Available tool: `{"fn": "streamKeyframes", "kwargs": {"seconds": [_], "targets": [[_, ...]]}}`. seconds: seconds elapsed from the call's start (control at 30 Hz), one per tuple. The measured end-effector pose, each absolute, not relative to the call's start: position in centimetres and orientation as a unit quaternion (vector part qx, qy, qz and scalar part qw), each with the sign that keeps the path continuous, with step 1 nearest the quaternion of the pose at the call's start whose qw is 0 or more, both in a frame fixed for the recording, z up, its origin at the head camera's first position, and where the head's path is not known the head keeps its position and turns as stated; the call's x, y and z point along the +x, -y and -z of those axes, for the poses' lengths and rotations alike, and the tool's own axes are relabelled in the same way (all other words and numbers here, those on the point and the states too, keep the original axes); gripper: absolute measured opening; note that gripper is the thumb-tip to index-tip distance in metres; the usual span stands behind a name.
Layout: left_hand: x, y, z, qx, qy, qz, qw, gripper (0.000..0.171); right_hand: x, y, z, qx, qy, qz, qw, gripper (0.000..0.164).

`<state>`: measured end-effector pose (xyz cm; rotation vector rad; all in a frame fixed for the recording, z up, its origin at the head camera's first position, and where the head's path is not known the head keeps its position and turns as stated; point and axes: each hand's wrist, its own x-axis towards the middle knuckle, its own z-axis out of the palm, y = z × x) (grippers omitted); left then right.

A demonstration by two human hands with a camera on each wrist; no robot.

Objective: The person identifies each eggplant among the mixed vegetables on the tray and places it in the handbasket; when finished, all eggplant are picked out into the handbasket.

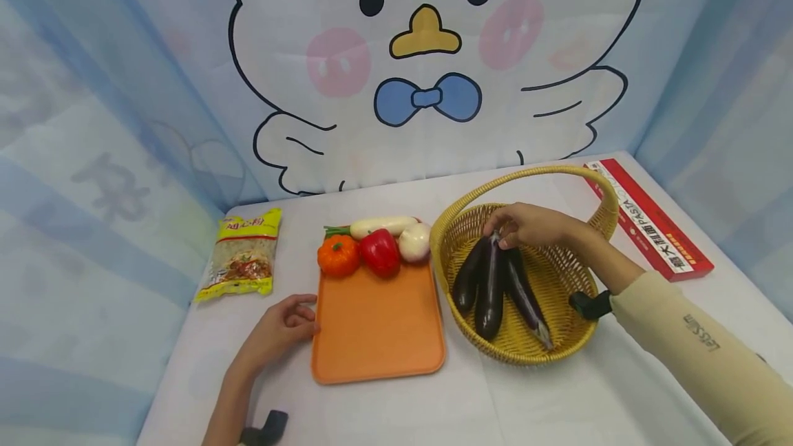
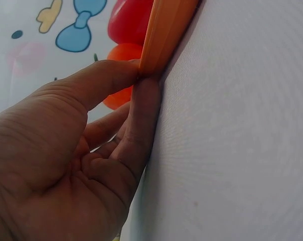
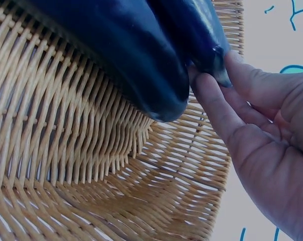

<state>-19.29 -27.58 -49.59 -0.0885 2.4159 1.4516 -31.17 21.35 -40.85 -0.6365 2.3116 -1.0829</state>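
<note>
In the head view my right hand (image 1: 533, 222) reaches into a yellow wicker basket (image 1: 560, 281) holding three dark purple eggplants. Its thumb and fingertips pinch the tip of the middle eggplant (image 1: 491, 288); the right wrist view shows this grip close up on the narrow end of an eggplant (image 3: 199, 30). One eggplant (image 1: 469, 274) lies to its left, another (image 1: 525, 291) slants to its right. At the left, my left hand (image 1: 281, 329) pinches the left edge of an orange tray (image 1: 378, 329), thumb and finger meeting at the rim (image 2: 161, 35).
Along the tray's far end lie an orange pumpkin (image 1: 338, 256), a red bell pepper (image 1: 381, 253), a white onion-like vegetable (image 1: 414, 243) and a long white radish (image 1: 381, 226). A yellow food packet (image 1: 244, 253) lies far left. Behind the basket's right side is a red pasta box (image 1: 650, 222). The basket handle (image 1: 526, 172) arches high.
</note>
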Motion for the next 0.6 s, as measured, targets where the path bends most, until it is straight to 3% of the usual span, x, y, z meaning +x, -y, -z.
{"fn": "streamKeyframes", "kwargs": {"seconds": [0.6], "targets": [[-19.10,27.46,49.41,-0.029,-0.843,-0.512,0.160,0.057,-31.11,-21.26,40.82,-0.266,-0.859,0.369,0.234,0.027]]}}
